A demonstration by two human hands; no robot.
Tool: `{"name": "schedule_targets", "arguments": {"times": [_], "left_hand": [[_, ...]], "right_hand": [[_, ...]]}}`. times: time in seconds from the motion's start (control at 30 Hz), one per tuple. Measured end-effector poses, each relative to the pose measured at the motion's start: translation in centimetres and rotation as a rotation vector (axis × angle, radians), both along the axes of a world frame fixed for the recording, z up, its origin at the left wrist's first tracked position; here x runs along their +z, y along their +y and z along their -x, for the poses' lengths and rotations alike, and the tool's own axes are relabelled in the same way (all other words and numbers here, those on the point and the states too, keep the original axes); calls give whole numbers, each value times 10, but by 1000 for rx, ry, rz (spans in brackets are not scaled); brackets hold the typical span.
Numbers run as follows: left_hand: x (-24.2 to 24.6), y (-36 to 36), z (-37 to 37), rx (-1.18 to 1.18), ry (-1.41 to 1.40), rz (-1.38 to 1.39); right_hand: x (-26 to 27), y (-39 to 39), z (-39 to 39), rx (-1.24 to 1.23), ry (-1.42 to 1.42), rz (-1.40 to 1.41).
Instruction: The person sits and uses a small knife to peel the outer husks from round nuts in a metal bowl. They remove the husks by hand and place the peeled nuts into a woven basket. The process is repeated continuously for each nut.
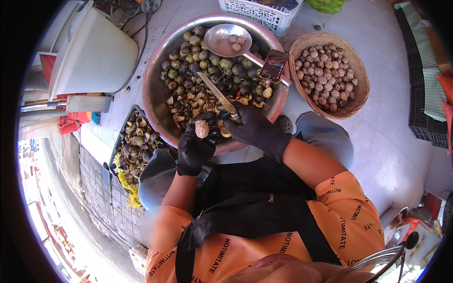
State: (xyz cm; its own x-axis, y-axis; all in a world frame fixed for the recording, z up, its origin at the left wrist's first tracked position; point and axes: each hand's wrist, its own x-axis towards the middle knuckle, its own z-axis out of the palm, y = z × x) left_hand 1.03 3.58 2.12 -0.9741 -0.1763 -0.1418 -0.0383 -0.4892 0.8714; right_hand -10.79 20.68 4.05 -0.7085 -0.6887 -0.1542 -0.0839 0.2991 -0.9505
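Note:
My left hand, in a dark glove, grips a walnut whose pale, netted shell is bare. My right hand, gloved too, is closed round the handle of a knife; its stained blade points up and left over a wide metal basin. Green and blackened walnuts in husks fill the basin's far part, with husk pieces nearer me. A metal ladle holding several walnuts rests across the basin's far right, and a phone stands by its handle.
Right of the basin, a wicker basket holds shelled-out walnuts with bare shells. A black crate of husks stands at the left, near a large white tub. Beyond the basin is a white plastic basket. Black crates line the right.

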Motion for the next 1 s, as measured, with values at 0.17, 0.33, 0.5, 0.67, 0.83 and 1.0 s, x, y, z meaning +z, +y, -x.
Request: {"name": "schedule_targets", "arguments": {"times": [0.17,0.33,0.5,0.67,0.83,1.0], "left_hand": [[8,-10,-3,-70,57,-579],[8,-30,1,149,32,-441],[-8,-26,6,102,119,1634],[-10,31,47,-105,-285,135],[-2,90,104,-584,312,662],[-47,109,123,-365,-170,455]], "right_hand": [[-13,-3,5,-3,58,-117],[2,-3,7,44,108,-208],[48,7,14,-141,4,82],[102,68,32,-324,-317,732],[137,127,46,-625,-98,636],[132,152,62,-834,10,657]]}}
